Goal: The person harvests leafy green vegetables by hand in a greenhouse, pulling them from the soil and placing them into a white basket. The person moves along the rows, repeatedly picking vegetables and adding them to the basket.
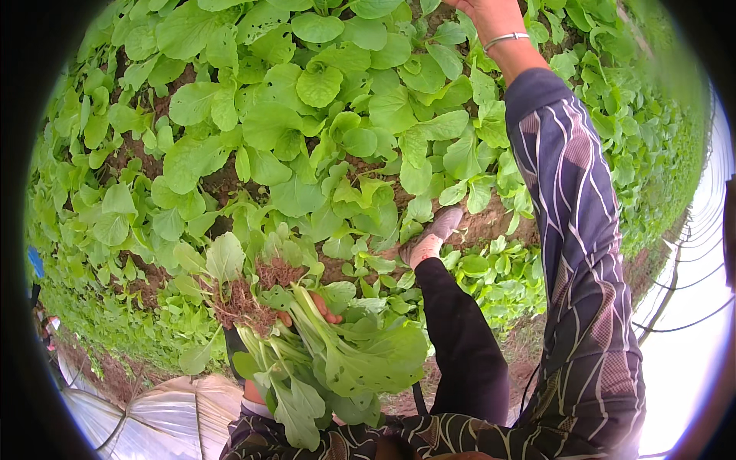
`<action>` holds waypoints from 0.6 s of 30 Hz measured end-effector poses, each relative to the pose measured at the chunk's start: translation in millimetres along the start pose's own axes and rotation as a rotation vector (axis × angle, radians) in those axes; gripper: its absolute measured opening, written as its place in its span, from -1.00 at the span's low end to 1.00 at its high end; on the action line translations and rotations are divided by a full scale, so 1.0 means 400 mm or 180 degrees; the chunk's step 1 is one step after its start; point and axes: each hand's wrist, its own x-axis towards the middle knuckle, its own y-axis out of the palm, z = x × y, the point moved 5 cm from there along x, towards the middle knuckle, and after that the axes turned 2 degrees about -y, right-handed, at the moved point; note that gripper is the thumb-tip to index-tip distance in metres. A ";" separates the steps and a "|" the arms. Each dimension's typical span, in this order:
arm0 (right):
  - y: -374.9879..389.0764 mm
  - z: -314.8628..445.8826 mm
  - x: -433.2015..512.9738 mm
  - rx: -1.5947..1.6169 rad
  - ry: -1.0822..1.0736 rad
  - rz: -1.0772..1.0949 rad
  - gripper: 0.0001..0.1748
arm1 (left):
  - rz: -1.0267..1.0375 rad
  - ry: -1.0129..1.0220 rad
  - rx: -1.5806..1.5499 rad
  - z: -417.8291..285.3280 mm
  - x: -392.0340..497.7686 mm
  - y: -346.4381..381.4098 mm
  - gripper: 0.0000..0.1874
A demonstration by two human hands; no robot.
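My left hand (323, 309) is closed around a bunch of uprooted leafy green vegetables (368, 356), held low before my body. Brown roots with soil (244, 307) stick out on the left of the bunch, and the broad leaves hang to the right and down. Much of that hand is covered by stems. My right hand (489, 14) reaches far forward at the top of the view, among the growing leafy plants (425, 72). Its fingers are cut off by the picture's edge, so whether they grip anything is hidden. A silver bracelet (506, 39) circles that wrist.
Leafy plants (276, 123) grow densely, some leaves holed, with brown soil (494, 221) between them. My shoe (440, 227) stands on the soil. Plastic sheeting (172, 405) lies lower left; a hooped plastic cover (684, 293) curves along the right. Something blue (35, 262) shows far left.
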 end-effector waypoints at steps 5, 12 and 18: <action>0.097 -0.313 0.116 -0.3673 0.0714 0.1573 -0.68 | -0.0120 0.0121 -0.0211 0.011 0.020 -0.058 -0.36; 0.160 -0.568 0.073 -0.6389 0.2148 0.3524 -0.53 | -0.0163 0.0240 -0.0240 -0.028 0.052 -0.090 -0.37; 0.240 -0.562 -0.005 -0.5177 0.0764 0.3074 -0.53 | -0.0248 0.0292 -0.0304 -0.040 0.037 -0.124 -0.38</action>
